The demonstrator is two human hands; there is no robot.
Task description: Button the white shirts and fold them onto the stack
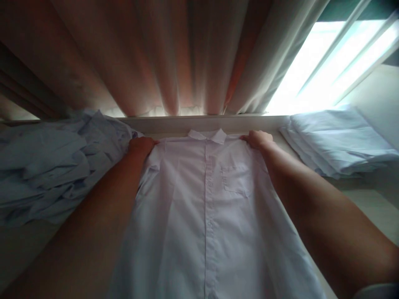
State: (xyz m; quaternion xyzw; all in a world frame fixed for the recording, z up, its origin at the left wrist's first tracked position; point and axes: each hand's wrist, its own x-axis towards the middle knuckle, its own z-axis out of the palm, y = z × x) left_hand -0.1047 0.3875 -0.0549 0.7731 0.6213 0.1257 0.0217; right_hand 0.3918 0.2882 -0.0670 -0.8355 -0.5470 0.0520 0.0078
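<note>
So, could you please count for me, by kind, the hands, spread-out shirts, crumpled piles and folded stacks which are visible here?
Left hand and right hand: 2
Spread-out shirt: 1
Crumpled pile: 1
Folded stack: 1
Total: 5, taking the pile and the stack as one each; I cannot count their separate pieces.

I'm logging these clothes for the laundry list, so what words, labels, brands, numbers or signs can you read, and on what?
None can be read: no text shows on the shirt, its pocket, the pile of clothes, the folded stack or the curtain.
</note>
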